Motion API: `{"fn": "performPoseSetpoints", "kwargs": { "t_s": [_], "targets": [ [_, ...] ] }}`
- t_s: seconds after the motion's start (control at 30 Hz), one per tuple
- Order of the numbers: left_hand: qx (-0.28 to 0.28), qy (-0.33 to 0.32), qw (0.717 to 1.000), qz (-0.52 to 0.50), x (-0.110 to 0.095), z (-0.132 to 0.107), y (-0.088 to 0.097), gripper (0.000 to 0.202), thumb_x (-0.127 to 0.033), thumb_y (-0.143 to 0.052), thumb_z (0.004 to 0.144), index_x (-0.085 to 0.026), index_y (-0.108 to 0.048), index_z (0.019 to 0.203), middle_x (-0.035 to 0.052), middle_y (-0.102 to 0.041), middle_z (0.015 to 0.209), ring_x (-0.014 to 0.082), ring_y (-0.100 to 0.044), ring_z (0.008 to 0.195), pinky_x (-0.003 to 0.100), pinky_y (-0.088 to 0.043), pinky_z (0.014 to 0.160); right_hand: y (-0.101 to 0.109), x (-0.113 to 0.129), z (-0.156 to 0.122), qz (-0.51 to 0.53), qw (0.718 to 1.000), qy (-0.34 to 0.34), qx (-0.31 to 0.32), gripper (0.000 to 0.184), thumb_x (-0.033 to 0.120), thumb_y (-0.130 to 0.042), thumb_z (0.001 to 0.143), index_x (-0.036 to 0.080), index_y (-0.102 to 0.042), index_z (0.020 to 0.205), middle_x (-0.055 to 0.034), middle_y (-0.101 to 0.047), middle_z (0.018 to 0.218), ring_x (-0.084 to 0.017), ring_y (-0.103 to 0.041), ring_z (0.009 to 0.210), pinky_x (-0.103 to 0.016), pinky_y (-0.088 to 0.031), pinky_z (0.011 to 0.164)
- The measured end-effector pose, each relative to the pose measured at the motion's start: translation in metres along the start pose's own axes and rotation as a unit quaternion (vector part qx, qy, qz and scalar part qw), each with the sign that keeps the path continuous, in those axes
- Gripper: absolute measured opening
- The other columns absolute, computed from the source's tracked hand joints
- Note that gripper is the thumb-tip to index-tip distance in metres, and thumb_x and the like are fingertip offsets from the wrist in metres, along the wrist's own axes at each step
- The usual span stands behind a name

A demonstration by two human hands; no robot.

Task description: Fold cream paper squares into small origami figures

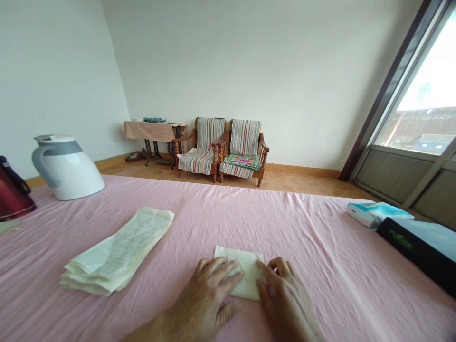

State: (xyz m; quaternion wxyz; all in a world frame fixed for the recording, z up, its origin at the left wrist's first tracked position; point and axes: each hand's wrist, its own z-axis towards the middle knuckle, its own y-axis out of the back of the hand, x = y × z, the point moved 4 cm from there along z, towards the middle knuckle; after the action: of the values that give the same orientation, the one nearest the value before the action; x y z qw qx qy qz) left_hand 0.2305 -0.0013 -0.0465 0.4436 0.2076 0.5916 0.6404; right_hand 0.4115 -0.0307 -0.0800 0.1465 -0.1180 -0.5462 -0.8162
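A small folded sheet of pale paper (pixel 244 274) lies on the pink cloth in front of me. My left hand (pixel 213 287) rests over its left side, palm down, fingers stretched and a little spread. At the paper's right edge, my right hand (pixel 283 289) has its fingers curled, with thumb and forefinger gripping that edge. Both hands hide parts of the sheet. Farther left is a loose stack of long, pale paper sheets (pixel 121 251), their edges uneven; neither hand touches it.
The pink cloth (pixel 213 209) covers the surface, slightly wrinkled. On the left stand a white and grey jug (pixel 76 168) and a dark red flask (pixel 12 194). To the right lie a blue and white box (pixel 377 213) and a black box (pixel 409 242). Two wooden chairs (pixel 210 142) stand beyond.
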Motion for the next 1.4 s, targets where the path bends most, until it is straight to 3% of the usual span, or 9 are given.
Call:
{"fn": "performPoseSetpoints", "kwargs": {
  "t_s": [0.1,0.3,0.63,0.83,1.03,1.27,1.4],
  "targets": [
    [0.0,0.0,1.0,0.0,0.0,0.0,0.001,0.046,-0.046,-0.05,0.095,-0.031,-0.045,0.139,0.0028,-0.052,0.138,0.0291,-0.045,0.124,0.048,-0.036,0.102,0.002,0.003,0.001,-0.016,1.0,0.018,0.008,0.028,0.017,-0.05,0.082,0.026,-0.065,0.103,-0.0066,-0.061,0.1,-0.023,-0.057,0.087,-0.034,-0.043,0.072],
    [-0.013,-0.012,1.0,0.003,0.0,0.001,0.002,0.046,-0.041,-0.053,0.095,-0.033,-0.043,0.139,0.003,-0.052,0.138,0.0287,-0.046,0.124,0.047,-0.037,0.102,0.008,0.009,-0.006,-0.038,0.998,0.03,-0.042,0.024,0.017,-0.049,0.084,0.025,-0.066,0.098,-0.0067,-0.065,0.104,-0.025,-0.057,0.092,-0.037,-0.042,0.077],
    [0.011,-0.005,1.0,0.019,0.004,0.0,-0.005,0.046,-0.045,-0.047,0.097,-0.031,-0.042,0.14,0.0013,-0.049,0.141,0.0296,-0.045,0.126,0.048,-0.036,0.103,-0.003,0.002,-0.009,-0.021,0.994,0.082,-0.073,0.029,0.014,-0.046,0.084,0.02,-0.064,0.107,-0.0069,-0.067,0.114,-0.023,-0.058,0.106,-0.038,-0.039,0.089],
    [0.012,-0.001,1.0,0.017,0.003,0.0,-0.003,0.047,-0.048,-0.046,0.096,-0.033,-0.041,0.141,0.0031,-0.047,0.143,0.0295,-0.044,0.127,0.047,-0.036,0.103,-0.001,0.003,-0.008,-0.013,0.996,0.066,-0.054,0.028,0.016,-0.047,0.085,0.023,-0.062,0.107,-0.0047,-0.066,0.116,-0.023,-0.058,0.107,-0.041,-0.035,0.091],
    [0.017,0.011,1.0,0.009,0.004,0.0,-0.003,0.048,-0.046,-0.049,0.095,-0.032,-0.042,0.14,0.0027,-0.047,0.143,0.0303,-0.042,0.128,0.049,-0.035,0.104,-0.002,0.004,-0.008,0.0,0.994,0.057,-0.089,0.029,0.015,-0.044,0.083,0.022,-0.063,0.105,-0.0058,-0.068,0.113,-0.024,-0.059,0.104,-0.042,-0.035,0.09],
    [0.014,0.011,1.0,0.003,0.001,0.001,0.0,0.046,-0.05,-0.045,0.096,-0.031,-0.044,0.139,0.0019,-0.049,0.141,0.03,-0.043,0.127,0.049,-0.036,0.103,0.007,0.005,-0.009,-0.04,0.976,0.137,-0.166,0.026,0.016,-0.046,0.083,0.021,-0.063,0.102,-0.003,-0.071,0.102,-0.022,-0.065,0.09,-0.037,-0.041,0.079],
    [0.024,0.018,1.0,-0.004,0.0,0.002,0.002,0.046,-0.05,-0.045,0.096,-0.031,-0.045,0.138,0.0018,-0.048,0.142,0.0306,-0.043,0.127,0.05,-0.036,0.104,0.007,0.012,-0.008,-0.086,0.955,0.227,-0.168,0.03,0.016,-0.047,0.086,0.019,-0.06,0.113,-0.0019,-0.069,0.112,-0.02,-0.064,0.101,-0.034,-0.042,0.085]
  ]
}}
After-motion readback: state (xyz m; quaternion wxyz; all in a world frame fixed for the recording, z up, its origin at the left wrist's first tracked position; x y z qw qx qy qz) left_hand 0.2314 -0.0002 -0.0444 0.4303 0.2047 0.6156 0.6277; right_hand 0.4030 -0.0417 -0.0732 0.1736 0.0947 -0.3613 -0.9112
